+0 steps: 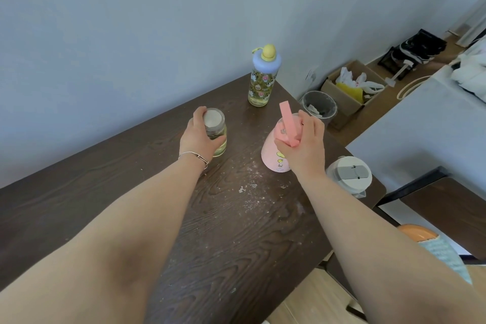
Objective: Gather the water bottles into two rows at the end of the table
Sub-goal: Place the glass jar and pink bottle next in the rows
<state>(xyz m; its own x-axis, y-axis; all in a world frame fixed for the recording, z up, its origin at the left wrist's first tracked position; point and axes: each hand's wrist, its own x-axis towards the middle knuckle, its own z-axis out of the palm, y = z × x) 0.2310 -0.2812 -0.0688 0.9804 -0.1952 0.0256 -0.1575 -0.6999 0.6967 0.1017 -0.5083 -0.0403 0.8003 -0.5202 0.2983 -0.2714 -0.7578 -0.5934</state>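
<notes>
Dark matt wood-grain table (236,231), dusted white; clear glossy jar (218,137); smooth matt pink bottle (272,155).

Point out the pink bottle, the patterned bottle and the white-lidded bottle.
pink bottle (271,158), head view, lower body.
patterned bottle (260,89), head view, printed clear body.
white-lidded bottle (351,172), head view, grey lid latch.

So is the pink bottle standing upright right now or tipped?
Tipped. The pink bottle leans with its top toward the far end, held by the right hand; whether its base touches the table cannot be told.
</notes>
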